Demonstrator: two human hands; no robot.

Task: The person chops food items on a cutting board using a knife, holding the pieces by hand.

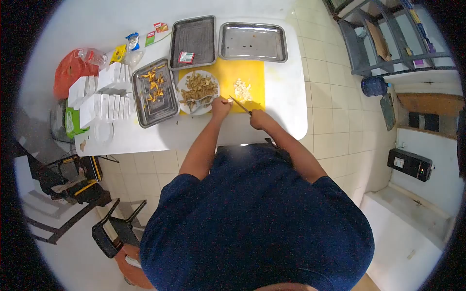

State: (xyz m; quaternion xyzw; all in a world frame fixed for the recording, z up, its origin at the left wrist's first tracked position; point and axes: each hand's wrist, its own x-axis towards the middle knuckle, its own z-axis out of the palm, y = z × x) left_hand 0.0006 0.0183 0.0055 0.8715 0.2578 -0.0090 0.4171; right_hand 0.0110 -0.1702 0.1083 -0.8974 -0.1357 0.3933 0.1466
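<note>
My right hand (260, 120) is wrapped round the handle of a knife (240, 105), whose blade points up and left over the yellow cutting board (255, 72). Close to the blade tip, my left hand (221, 107) is closed on a small pale piece (229, 101). Chopped pale pieces (242, 90) lie in a pile on the board, just above the knife. Left of them is a white plate (181, 95) heaped with brownish chopped food (200, 86), with a fork or spoon at its lower edge, near my left hand.
Two metal trays (193, 39) (253, 42) lie behind the board, the left one holding a red packet (186, 57). Another tray (160, 113) holds orange strips. White boxes (104, 104), a red bag (68, 75) and small packets (132, 41) stand at the left of the white table (286, 104).
</note>
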